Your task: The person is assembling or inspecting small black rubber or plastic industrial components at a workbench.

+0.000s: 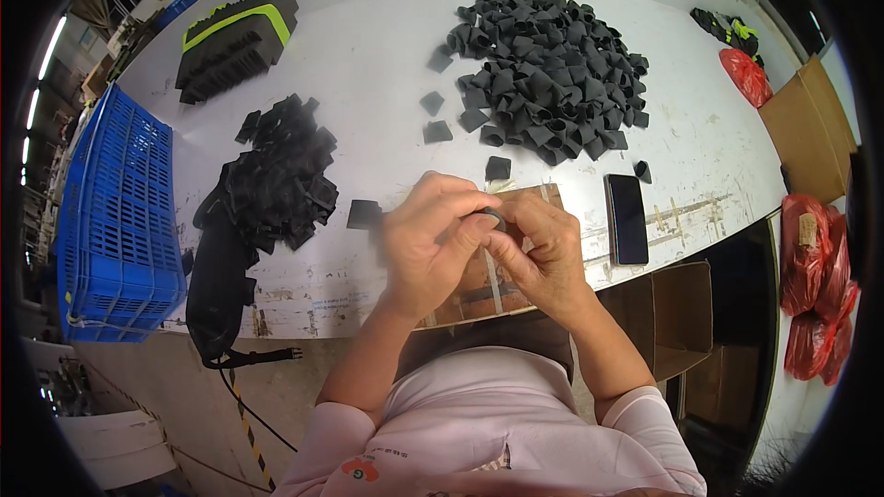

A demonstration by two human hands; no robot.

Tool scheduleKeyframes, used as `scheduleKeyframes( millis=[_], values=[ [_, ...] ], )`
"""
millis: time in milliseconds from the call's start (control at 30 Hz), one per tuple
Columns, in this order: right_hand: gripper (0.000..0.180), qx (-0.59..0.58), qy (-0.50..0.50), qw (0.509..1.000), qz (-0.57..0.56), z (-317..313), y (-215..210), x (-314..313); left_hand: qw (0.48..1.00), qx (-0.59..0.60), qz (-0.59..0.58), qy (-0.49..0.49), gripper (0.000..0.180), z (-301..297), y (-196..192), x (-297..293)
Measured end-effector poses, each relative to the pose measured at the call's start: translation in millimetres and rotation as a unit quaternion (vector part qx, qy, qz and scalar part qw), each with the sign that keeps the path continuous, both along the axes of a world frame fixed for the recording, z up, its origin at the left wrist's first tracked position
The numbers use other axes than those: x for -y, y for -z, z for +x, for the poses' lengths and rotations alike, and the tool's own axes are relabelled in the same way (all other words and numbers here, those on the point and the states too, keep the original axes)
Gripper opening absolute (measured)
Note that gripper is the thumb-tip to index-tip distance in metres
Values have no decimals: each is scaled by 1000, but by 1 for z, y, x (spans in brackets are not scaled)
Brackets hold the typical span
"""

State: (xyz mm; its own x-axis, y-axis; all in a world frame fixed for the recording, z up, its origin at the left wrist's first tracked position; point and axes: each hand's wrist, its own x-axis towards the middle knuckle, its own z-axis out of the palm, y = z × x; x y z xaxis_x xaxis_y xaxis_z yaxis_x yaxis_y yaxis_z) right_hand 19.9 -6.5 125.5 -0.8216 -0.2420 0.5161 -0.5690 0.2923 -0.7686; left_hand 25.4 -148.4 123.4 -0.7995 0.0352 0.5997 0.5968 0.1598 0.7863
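Both hands meet over a brown cardboard sheet [474, 290] at the table's near edge. My left hand [425, 241] and my right hand [545, 244] are closed, pinching a small dark grey fabric loop [495, 216] between thumbs and fingers. Most of that loop is hidden by the fingers. Just left of my left hand lies a flat dark fabric piece [365, 213]. Another loose piece [498, 167] rests just beyond the hands. Farther back spreads a large heap of dark grey fabric loops [552, 74], with several stray ones at its left side.
On the left are a pile of black pieces [281, 175], a black strap bag [216, 285] and a blue crate [120, 221]. A banded black stack [239, 41] sits far left. Rightward lie a phone [628, 219], a cardboard box [681, 313] and red bags [810, 285].
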Motion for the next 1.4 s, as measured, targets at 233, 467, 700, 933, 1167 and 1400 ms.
scheduleKeyframes(
  millis=[233,467,700,933,1167,1400],
  values=[
    [15,-17,9,1000,11,3,-14,3,902,127,394,121,12,3,23,-2],
    [20,-60,33,997,37,3,-19,3,859,127,464,172,14,2,31,-2],
    [23,-124,16,991,48,-4,-8,-1,886,121,426,139,13,4,32,-2],
    [21,-144,44,988,13,-1,6,-1,961,104,242,81,15,8,12,4],
    [11,39,-56,995,-78,-9,0,-4,999,8,-48,-16,16,1,-19,8],
    [15,-122,-16,989,87,-7,-11,-1,996,41,76,21,14,-2,18,12]
  ],
)
